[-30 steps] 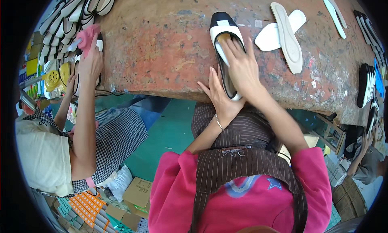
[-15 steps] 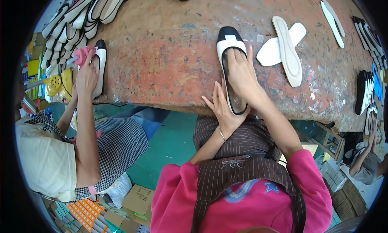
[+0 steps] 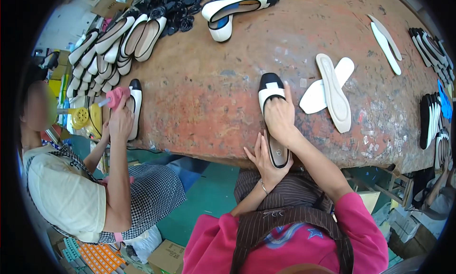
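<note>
A white flat shoe [image 3: 262, 101] with a black toe cap, black edging and a small white bow lies at the table's near edge, toe pointing away. My left hand [image 3: 270, 165] cups its heel from below and the left side, fingers resting along that side. Reaching into the front of the shoe is my right hand [image 3: 280, 116]; its fingertips are hidden under the upper, and one finger lies outside along the right side. A pale insole [image 3: 279, 153] shows in the heel. To the right, a beige insole [image 3: 332, 91] lies across white sole-shaped pieces [image 3: 312, 101].
At left, a co-worker's hand [image 3: 122, 119] holds a pink tool [image 3: 116, 98] at another shoe [image 3: 136, 110]. Piled shoes [image 3: 102, 60] and black rosettes [image 3: 178, 8] sit behind. More shoes [image 3: 237, 8] lie at the far side; stacked pieces [image 3: 430, 119] stand at right.
The view has tilted up, so everything sits lower and more shoes show at the far side. Both my hands stay on the same shoe, the right one still inside it.
</note>
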`<action>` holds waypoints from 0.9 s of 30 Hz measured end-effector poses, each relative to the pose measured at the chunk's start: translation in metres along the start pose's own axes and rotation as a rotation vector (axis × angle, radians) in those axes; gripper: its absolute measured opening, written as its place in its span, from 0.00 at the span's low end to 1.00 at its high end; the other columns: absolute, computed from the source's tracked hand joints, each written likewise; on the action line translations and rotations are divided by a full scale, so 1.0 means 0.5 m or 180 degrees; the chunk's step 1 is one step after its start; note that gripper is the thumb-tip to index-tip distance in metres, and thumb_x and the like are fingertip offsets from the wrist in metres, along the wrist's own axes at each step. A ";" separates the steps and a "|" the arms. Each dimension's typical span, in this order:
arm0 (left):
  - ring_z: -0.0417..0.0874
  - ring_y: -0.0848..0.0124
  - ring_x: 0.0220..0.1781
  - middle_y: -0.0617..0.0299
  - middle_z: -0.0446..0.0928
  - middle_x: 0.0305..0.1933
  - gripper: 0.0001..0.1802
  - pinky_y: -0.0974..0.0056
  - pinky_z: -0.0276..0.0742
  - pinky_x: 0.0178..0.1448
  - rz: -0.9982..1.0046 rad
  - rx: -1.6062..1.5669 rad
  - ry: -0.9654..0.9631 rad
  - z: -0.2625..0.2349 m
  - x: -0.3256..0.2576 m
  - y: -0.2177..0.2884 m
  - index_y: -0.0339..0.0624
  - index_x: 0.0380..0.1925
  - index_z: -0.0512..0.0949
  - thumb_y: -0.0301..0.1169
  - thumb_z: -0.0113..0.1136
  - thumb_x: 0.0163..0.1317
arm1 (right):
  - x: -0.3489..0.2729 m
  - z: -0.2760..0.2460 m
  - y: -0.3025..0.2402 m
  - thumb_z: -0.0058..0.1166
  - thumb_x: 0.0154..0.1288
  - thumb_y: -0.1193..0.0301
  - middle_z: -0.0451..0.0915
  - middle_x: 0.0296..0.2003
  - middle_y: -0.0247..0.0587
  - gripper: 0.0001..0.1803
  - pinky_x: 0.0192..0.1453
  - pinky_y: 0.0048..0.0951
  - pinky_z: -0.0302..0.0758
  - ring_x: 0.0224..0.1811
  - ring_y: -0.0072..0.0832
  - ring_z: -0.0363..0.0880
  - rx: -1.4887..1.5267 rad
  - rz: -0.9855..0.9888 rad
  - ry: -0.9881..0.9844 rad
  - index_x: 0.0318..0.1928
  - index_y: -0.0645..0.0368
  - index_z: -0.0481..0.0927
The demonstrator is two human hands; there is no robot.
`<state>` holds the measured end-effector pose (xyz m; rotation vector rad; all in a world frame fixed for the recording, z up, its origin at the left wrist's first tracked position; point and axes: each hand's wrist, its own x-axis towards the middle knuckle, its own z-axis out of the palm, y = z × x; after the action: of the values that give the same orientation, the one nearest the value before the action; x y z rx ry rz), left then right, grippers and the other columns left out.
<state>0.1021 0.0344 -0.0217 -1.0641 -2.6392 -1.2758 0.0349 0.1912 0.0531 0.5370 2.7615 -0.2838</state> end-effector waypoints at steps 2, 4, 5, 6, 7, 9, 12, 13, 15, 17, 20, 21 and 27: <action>0.64 0.52 0.74 0.45 0.66 0.69 0.59 0.32 0.26 0.77 0.0082 -0.0003 0.0052 0.000 0.013 0.003 0.33 0.71 0.55 0.44 0.78 0.41 | 0.022 0.044 0.009 0.48 0.62 0.72 0.84 0.38 0.51 0.14 0.80 0.54 0.41 0.42 0.39 0.85 -0.0048 0.0091 0.0580 0.41 0.65 0.84; 0.67 0.52 0.70 0.47 0.69 0.62 0.50 0.35 0.32 0.79 0.0316 -0.0138 -0.0084 -0.022 0.022 -0.016 0.35 0.63 0.63 0.38 0.78 0.39 | 0.015 0.055 0.018 0.49 0.59 0.75 0.83 0.29 0.49 0.10 0.78 0.56 0.49 0.37 0.40 0.84 0.0056 -0.0295 0.1811 0.33 0.66 0.83; 0.67 0.54 0.67 0.49 0.67 0.60 0.48 0.39 0.37 0.77 0.0242 -0.0235 -0.0051 -0.040 0.021 -0.030 0.36 0.61 0.63 0.36 0.77 0.39 | -0.008 0.054 0.029 0.51 0.60 0.74 0.84 0.34 0.51 0.10 0.78 0.50 0.52 0.44 0.40 0.84 0.0707 -0.0600 0.1813 0.36 0.65 0.85; 0.66 0.56 0.65 0.52 0.65 0.58 0.46 0.43 0.43 0.75 0.0095 -0.0243 0.0179 -0.068 0.021 -0.054 0.37 0.60 0.62 0.33 0.76 0.39 | -0.032 0.018 0.057 0.51 0.60 0.74 0.84 0.34 0.51 0.10 0.78 0.50 0.52 0.44 0.40 0.84 0.0717 -0.0524 0.1809 0.36 0.65 0.85; 0.65 0.57 0.62 0.54 0.63 0.56 0.44 0.47 0.48 0.72 -0.0044 -0.0246 0.0446 -0.095 0.023 -0.078 0.37 0.58 0.62 0.31 0.75 0.39 | -0.071 -0.029 0.096 0.53 0.59 0.75 0.84 0.37 0.51 0.12 0.73 0.50 0.59 0.44 0.43 0.83 0.2148 -0.0719 0.1392 0.42 0.66 0.83; 0.64 0.61 0.57 0.58 0.59 0.52 0.40 0.54 0.58 0.68 -0.0227 0.0015 0.0982 -0.166 0.047 -0.132 0.38 0.54 0.62 0.26 0.73 0.39 | -0.113 -0.039 0.183 0.58 0.57 0.76 0.82 0.41 0.53 0.21 0.61 0.48 0.69 0.44 0.46 0.81 0.2643 -0.0174 0.1582 0.52 0.67 0.79; 0.64 0.58 0.65 0.54 0.64 0.59 0.39 0.52 0.55 0.73 -0.0698 0.0779 0.1035 -0.297 0.146 -0.206 0.35 0.59 0.63 0.25 0.71 0.46 | -0.085 -0.020 0.287 0.62 0.57 0.72 0.80 0.45 0.55 0.29 0.49 0.47 0.73 0.46 0.48 0.78 0.0816 0.1192 0.2605 0.60 0.67 0.75; 0.63 0.57 0.69 0.51 0.64 0.64 0.38 0.52 0.54 0.75 -0.0248 0.0748 0.1032 -0.306 0.197 -0.243 0.34 0.60 0.64 0.25 0.71 0.49 | -0.084 -0.014 0.309 0.62 0.57 0.72 0.80 0.45 0.55 0.29 0.49 0.47 0.73 0.46 0.48 0.78 0.0774 0.1270 0.2611 0.60 0.67 0.75; 0.62 0.52 0.73 0.45 0.63 0.71 0.32 0.51 0.54 0.76 0.0372 0.1122 0.1243 -0.323 0.284 -0.218 0.32 0.59 0.68 0.26 0.70 0.54 | -0.053 -0.002 0.318 0.64 0.56 0.69 0.79 0.44 0.54 0.31 0.50 0.46 0.74 0.49 0.50 0.77 0.0833 0.1379 0.2387 0.60 0.66 0.74; 0.61 0.48 0.75 0.42 0.61 0.74 0.26 0.50 0.55 0.75 0.0802 0.1540 0.1022 -0.277 0.427 -0.137 0.34 0.56 0.73 0.26 0.69 0.57 | -0.061 -0.020 0.335 0.65 0.55 0.69 0.79 0.45 0.55 0.31 0.52 0.46 0.74 0.49 0.50 0.77 0.1199 0.1555 0.2076 0.60 0.67 0.74; 0.61 0.46 0.74 0.42 0.62 0.73 0.24 0.49 0.56 0.75 0.1650 0.1637 0.0347 -0.174 0.629 -0.051 0.42 0.56 0.77 0.29 0.69 0.57 | -0.080 -0.030 0.348 0.63 0.55 0.70 0.81 0.43 0.58 0.31 0.54 0.45 0.75 0.48 0.53 0.79 0.1707 0.1550 0.2015 0.60 0.68 0.74; 0.63 0.43 0.72 0.43 0.65 0.71 0.26 0.47 0.59 0.74 0.1858 0.1475 0.0252 -0.134 0.699 -0.050 0.43 0.55 0.77 0.31 0.69 0.54 | -0.092 -0.036 0.355 0.62 0.55 0.71 0.82 0.42 0.58 0.30 0.52 0.45 0.76 0.47 0.51 0.80 0.2205 0.1697 0.1957 0.59 0.67 0.74; 0.85 0.56 0.45 0.59 0.84 0.43 0.17 0.50 0.81 0.47 0.1616 0.2437 0.0144 -0.053 0.933 -0.148 0.56 0.47 0.84 0.26 0.54 0.59 | -0.183 -0.025 0.478 0.48 0.63 0.67 0.83 0.42 0.50 0.24 0.39 0.28 0.78 0.37 0.23 0.79 0.4641 0.1841 0.1611 0.58 0.63 0.78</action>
<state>-0.3058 0.2487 0.0846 -1.3574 -2.2418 -0.1590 0.2060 0.3819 0.0641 1.8185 2.1023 -2.2236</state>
